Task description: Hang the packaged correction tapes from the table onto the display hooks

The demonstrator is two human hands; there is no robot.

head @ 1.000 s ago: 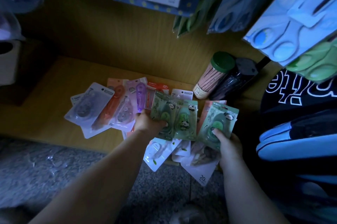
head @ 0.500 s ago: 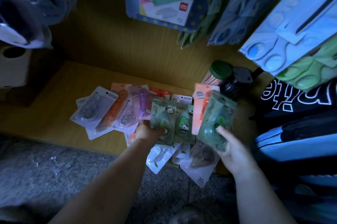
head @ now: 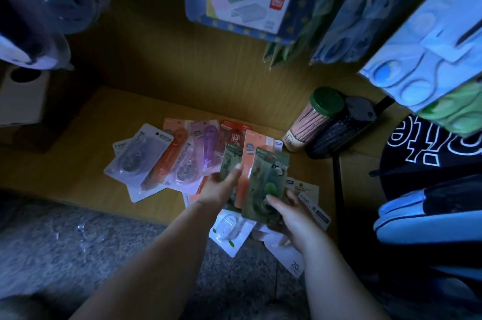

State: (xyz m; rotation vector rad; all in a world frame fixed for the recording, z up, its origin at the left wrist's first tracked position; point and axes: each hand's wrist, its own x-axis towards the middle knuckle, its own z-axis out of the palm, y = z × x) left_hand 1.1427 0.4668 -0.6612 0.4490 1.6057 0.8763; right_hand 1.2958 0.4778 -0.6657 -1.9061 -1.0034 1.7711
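Note:
Several packaged correction tapes lie fanned on the low wooden table [head: 78, 168]: a grey pack [head: 140, 155], an orange one [head: 169, 160], a purple one [head: 206, 147]. My right hand [head: 292, 212] grips a green panda pack [head: 266, 184] with an orange pack [head: 254, 158] behind it, both lifted off the table. My left hand [head: 221, 184] pinches another green pack [head: 230, 160] by its lower edge. More white packs [head: 229, 228] lie under my hands at the table's front edge.
Packaged scissors [head: 427, 53] and a stapler pack [head: 247, 1] hang overhead. A green-lidded tube of pencils [head: 310, 121] and a dark tube [head: 336, 132] lean at the back right. A white box [head: 20, 98] stands at the left. Bags [head: 433, 215] crowd the right.
My right hand has brought its green and orange packs leftward, up against the green pack in my left hand. The view has tilted up a little.

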